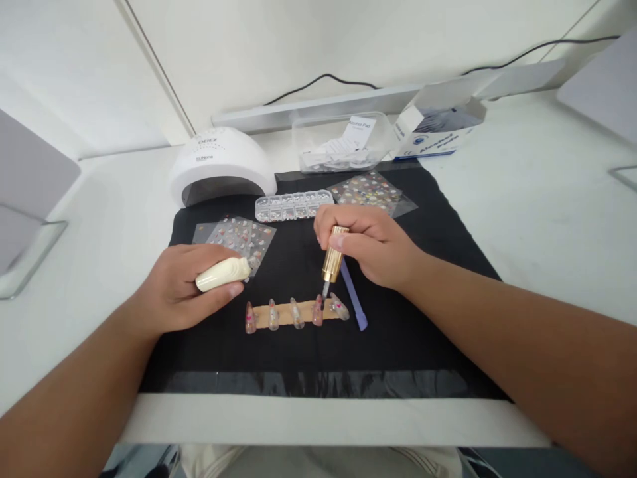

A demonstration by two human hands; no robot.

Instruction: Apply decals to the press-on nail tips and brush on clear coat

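Note:
My left hand (pixel 184 289) is closed around a cream-coloured nail polish bottle (pixel 223 274), held tilted over the black mat with its neck toward the right. Between the fingers of my right hand (pixel 378 242) is a gold-capped polish brush (pixel 333 255), its tip pointing down. The bristles are at the fourth of several decorated false nails (pixel 317 311), close to its right edge; whether they touch cannot be made out. These nails lie in a row across a tan strip (pixel 283 315). A purple stick tool (pixel 354 299) rests just right of the strip.
A white nail lamp (pixel 223 156) stands at the back left. Behind my hands are a clear rhinestone case (pixel 283 207), sticker sheets (pixel 365 189), a clear plastic box (pixel 338 156) and an open alcohol pad box (pixel 432 129). More stickers (pixel 241 236) lie beside my left hand on the black mat (pixel 298 358).

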